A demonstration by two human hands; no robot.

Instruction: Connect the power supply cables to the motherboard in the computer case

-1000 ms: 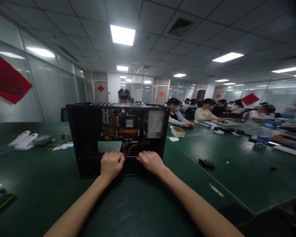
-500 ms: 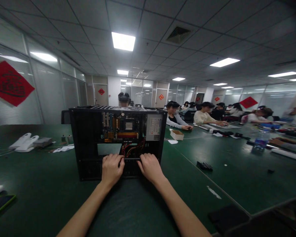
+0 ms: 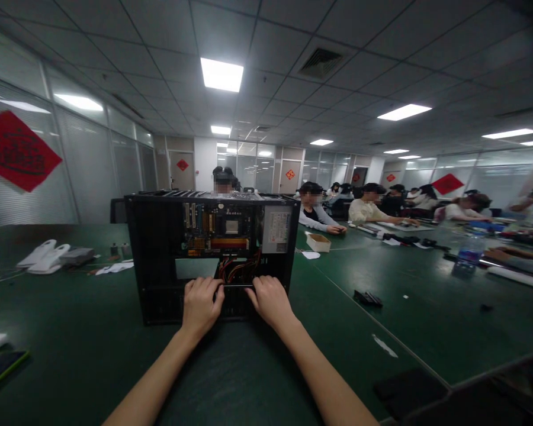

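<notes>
Green table [image 3: 404, 331]: spans the room, with seated people [image 3: 373, 207] working along its edge at 2 o'clock. Open computer case [image 3: 160, 260]: stands upright on the table at 12 o'clock from the wearer, its open side facing them. Inside it, motherboard [image 3: 217, 228] at upper centre, power supply [image 3: 278, 229] at upper right, and red and yellow cables [image 3: 240, 267] hanging below both. Left hand [image 3: 201, 305]: fingers curled, knuckles up, resting on the case's lower front edge just left of the cables; whether it grips anything cannot be told. Right hand [image 3: 270, 300]: likewise curled on the same edge just right of the cables, grip hidden; the two hands lie near each other, apart. White items [image 3: 44, 257] lie at 10 o'clock. Cardboard box [image 3: 318, 241] sits at 1 o'clock. Small black parts [image 3: 369, 297] lie at 2 o'clock, well apart from the case.
</notes>
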